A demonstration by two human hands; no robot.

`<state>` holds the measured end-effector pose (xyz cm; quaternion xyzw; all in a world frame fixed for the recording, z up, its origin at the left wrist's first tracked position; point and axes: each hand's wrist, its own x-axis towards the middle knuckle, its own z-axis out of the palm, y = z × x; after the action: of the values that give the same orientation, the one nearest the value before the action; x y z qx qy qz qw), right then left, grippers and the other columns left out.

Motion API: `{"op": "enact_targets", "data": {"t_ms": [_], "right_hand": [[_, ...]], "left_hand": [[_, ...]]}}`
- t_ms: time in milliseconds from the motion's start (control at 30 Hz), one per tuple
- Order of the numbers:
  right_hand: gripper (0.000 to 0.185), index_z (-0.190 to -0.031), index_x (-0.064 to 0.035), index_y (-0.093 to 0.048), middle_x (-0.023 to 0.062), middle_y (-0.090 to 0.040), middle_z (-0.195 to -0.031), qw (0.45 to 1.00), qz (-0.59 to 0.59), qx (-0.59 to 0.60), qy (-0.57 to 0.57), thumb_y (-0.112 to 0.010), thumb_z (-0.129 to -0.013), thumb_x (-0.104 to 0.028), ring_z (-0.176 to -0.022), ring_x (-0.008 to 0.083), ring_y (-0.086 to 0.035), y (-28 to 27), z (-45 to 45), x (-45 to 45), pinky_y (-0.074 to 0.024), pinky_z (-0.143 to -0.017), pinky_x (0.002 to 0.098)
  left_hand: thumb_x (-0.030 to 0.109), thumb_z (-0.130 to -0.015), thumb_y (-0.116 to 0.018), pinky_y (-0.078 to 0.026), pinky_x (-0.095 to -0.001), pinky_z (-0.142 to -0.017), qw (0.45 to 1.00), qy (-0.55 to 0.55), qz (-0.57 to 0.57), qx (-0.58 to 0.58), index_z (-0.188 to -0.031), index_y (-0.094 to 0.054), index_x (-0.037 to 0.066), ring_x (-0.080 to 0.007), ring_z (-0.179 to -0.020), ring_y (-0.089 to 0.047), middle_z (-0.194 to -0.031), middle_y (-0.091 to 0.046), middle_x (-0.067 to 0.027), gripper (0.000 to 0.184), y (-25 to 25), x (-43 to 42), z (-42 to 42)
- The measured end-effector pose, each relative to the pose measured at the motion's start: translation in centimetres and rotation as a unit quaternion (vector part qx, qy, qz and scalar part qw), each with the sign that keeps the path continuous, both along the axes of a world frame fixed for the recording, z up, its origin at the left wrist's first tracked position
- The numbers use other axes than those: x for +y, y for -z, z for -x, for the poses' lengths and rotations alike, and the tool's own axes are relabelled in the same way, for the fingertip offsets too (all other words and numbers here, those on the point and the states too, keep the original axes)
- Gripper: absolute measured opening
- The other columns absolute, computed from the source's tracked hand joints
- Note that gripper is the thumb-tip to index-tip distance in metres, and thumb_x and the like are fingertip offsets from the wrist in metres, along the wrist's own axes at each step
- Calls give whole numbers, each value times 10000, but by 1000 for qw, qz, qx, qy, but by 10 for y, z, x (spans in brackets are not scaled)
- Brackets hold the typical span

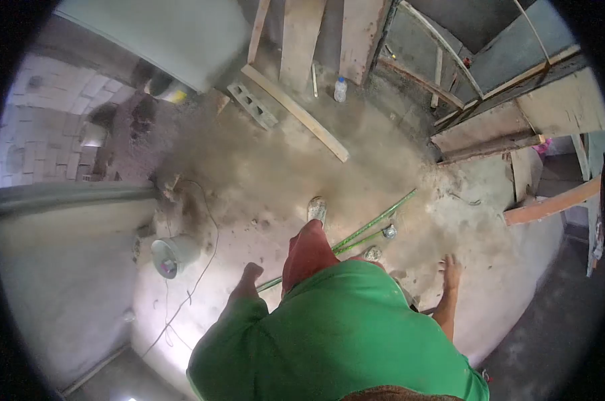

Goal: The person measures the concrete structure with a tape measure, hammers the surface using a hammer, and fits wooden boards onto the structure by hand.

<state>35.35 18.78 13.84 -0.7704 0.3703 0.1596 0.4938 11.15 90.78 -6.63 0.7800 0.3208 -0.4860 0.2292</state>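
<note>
My left hand (251, 271) hangs at my left side, seen from the back. Its fingers are mostly hidden, so whether it is closed cannot be told. Close to that wrist, a long green pole (376, 219) lies across the floor, partly behind my leg. A second, thinner green pole (368, 240) lies beside it, with a small silvery piece (389, 231) at its end. Out to the right, my right hand (451, 267) is held away from my body with its fingers apart and nothing in it.
A whitish bucket (174, 256) stands by the left wall, near a loose cable (212, 250). Ahead lie a wooden board (299, 115) and a concrete block (251, 107). A plastic bottle (340, 89) stands beyond. Timber panels (489, 127) rise at the right.
</note>
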Motion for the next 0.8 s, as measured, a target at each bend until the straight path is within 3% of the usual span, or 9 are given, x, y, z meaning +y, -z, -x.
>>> {"op": "enact_targets", "data": {"t_ms": [67,167,200,267,367,467,633,733,800], "right_hand": [[400,-1235,-14,-591,108,-673,-1055,992,-18,72,-102,-561,-922,-261,-777,156,-641,-3,-9,60,-509,-569,314],[357,-1212,-57,-606,106,-674,-1086,962,5,158,-223,-570,-920,-260,-824,181,-657,54,5,85,-541,-633,339],[346,-1195,-72,-617,102,-658,-1160,789,218,-48,-572,-584,-890,-232,-841,214,-660,78,16,78,-551,-684,360],[372,-1205,-80,-627,125,-640,-1205,830,164,-12,-532,-584,-887,-267,-980,276,-643,82,-3,106,-496,-862,392],[431,-1201,-48,-620,181,-644,-1184,940,116,74,-312,-590,-905,-360,-1051,317,-632,18,-70,165,-473,-939,377],[438,-1208,-44,-617,198,-624,-1209,953,108,64,-278,-565,-910,-360,-1107,339,-600,11,-131,182,-445,-969,399],[547,-1295,-22,-555,236,-570,-1279,923,106,82,-360,-608,-884,-379,-1200,381,-533,105,-205,180,-412,-1020,433],[574,-1307,-139,-576,222,-430,-1434,735,120,54,-665,-547,-875,-516,-1320,386,-405,195,-199,192,-298,-1116,424],[506,-1173,-85,-625,250,-524,-1307,783,-39,271,-558,-547,-861,-475,-1194,397,-516,190,-221,214,-413,-1014,440]], "left_hand": [[308,-825,-590,-532,-389,-728,1000,23,4,-18,-845,-708,66,-285,-801,-665,-812,-676,-185,270,11,16,-15],[332,-839,-645,-512,-403,-782,917,-291,216,-166,-1025,-670,80,-228,-868,-631,-944,-680,-132,315,38,39,-80],[289,-806,-710,-504,-419,-764,800,-446,346,-205,-1032,-659,97,-202,-835,-605,-977,-668,-97,301,50,53,-99],[290,-878,-628,-473,-420,-856,958,-166,136,-192,-1148,-596,67,-255,-980,-573,-1117,-614,-126,352,35,51,-211],[291,-985,-505,-428,-421,-994,975,-110,60,-185,-1323,-502,21,-334,-1197,-525,-1326,-533,-170,432,-43,20,-349],[297,-993,-490,-418,-399,-982,919,-245,167,-258,-1358,-475,21,-281,-1158,-541,-1325,-534,-155,458,-21,24,-416],[281,-950,-570,-441,-384,-938,940,-270,125,-165,-1368,-468,39,-278,-1107,-570,-1289,-547,-160,493,-8,3,-472],[342,-927,-598,-442,-398,-945,918,-287,190,-197,-1337,-510,23,-304,-1140,-563,-1246,-588,-176,527,-26,-19,-503],[481,-931,-524,-415,-397,-979,947,-236,156,-156,-1262,-587,16,-280,-1173,-542,-1276,-594,-141,574,9,-12,-518]]}}
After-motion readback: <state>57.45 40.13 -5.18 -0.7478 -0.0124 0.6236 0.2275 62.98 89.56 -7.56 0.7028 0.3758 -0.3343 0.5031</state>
